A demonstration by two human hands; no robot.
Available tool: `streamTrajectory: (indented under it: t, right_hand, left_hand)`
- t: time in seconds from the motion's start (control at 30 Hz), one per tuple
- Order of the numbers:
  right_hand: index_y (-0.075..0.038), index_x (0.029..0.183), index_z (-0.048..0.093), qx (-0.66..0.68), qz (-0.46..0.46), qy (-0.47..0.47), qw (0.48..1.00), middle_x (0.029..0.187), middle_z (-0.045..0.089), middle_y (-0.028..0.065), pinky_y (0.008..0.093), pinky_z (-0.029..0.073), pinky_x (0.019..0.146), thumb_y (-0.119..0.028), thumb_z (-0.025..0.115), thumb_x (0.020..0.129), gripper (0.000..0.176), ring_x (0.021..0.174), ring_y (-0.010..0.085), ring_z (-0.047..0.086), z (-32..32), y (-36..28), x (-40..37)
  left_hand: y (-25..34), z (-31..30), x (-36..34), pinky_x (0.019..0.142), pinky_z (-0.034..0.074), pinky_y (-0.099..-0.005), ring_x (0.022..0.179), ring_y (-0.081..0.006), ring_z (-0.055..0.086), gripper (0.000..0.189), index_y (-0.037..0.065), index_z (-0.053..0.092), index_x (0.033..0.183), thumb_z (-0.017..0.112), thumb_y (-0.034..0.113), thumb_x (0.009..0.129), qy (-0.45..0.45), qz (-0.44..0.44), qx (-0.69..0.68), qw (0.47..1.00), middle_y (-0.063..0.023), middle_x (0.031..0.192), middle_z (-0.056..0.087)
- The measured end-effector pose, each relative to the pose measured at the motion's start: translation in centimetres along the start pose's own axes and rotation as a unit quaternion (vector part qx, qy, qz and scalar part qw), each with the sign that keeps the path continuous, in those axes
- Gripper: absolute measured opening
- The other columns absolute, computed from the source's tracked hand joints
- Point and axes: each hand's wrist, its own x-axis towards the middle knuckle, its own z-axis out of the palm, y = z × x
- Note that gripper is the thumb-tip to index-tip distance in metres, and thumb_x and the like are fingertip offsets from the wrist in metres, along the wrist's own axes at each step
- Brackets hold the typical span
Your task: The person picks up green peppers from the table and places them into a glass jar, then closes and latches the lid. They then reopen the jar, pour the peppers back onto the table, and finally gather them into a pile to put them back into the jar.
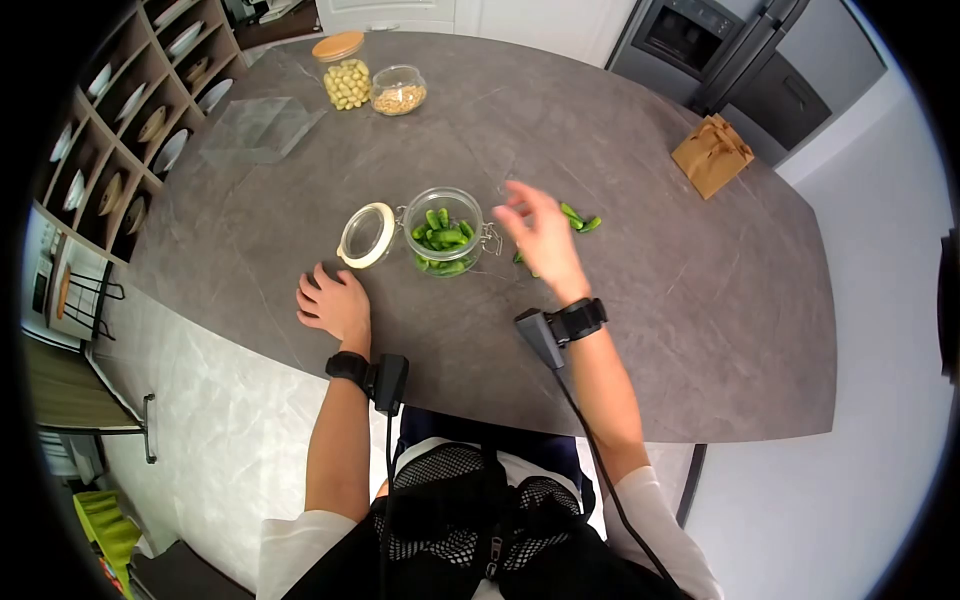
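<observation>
The right hand (540, 235) hangs just above the table (680, 320) with its fingers spread wide and nothing between them (the fingertips are a little blurred). The loose gherkins (580, 219) lie just beyond and outward of those fingertips, close but not touching. Their long axes run roughly crosswise to the reach, slanting slightly. One more green piece shows at the inner edge of the palm, partly hidden. They are small, glossy, dark green and stubby.

The open glass jar (445, 232) stands just inward of the right hand, about half full of the same gherkins. Its hinged lid (366, 235) is flipped back on the far side from that hand. The left hand (335, 300) rests on the table, loosely curled and holding nothing. It is near the lid and well apart from the loose gherkins, so the right hand is much the nearer.
</observation>
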Motion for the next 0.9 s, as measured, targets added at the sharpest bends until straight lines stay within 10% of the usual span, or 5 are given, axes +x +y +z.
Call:
streamTrajectory:
  t: [0.4, 0.63, 0.9]
  right_hand:
    - [-0.012, 0.104, 0.057, -0.327, 0.147, -0.029, 0.933, 0.113, 0.054, 0.0072, 0.0377, 0.041, 0.084, -0.004, 0.052, 0.071, 0.034, 0.103, 0.0299, 0.047, -7.4, 14.0, -3.1]
    - [-0.010, 0.093, 0.058, -0.354, 0.164, -0.074, 0.918, 0.097, 0.057, 0.0093, 0.0394, 0.044, 0.078, -0.012, 0.059, 0.073, 0.020, 0.095, 0.0293, 0.052, -8.5, 12.9, -3.8]
    - [-0.005, 0.087, 0.061, -0.041, 0.035, -0.066, 0.996, 0.082, 0.058, 0.0120, 0.0365, 0.044, 0.066, -0.017, 0.061, 0.076, 0.016, 0.075, 0.0274, 0.056, -3.5, -0.8, 1.4]
  left_hand:
    - [0.0, -0.1, 0.0, 0.097, 0.018, -0.0521, 0.121, -0.0290, 0.029, 0.039, 0.012, 0.047, 0.116, 0.045, 0.028, 0.081, -0.011, -0.006, 0.000, 1.000, -0.0101, 0.128, 0.037]
    - [0.1, -0.1, 0.0, 0.097, 0.018, -0.0520, 0.120, -0.0293, 0.029, 0.039, 0.012, 0.047, 0.116, 0.045, 0.029, 0.081, -0.007, -0.002, -0.004, 1.000, -0.0108, 0.128, 0.037]
    - [0.0, -0.1, 0.0, 0.096, 0.018, -0.0525, 0.120, -0.0297, 0.029, 0.039, 0.011, 0.047, 0.116, 0.045, 0.028, 0.081, -0.006, 0.002, -0.002, 1.000, -0.0110, 0.128, 0.037]
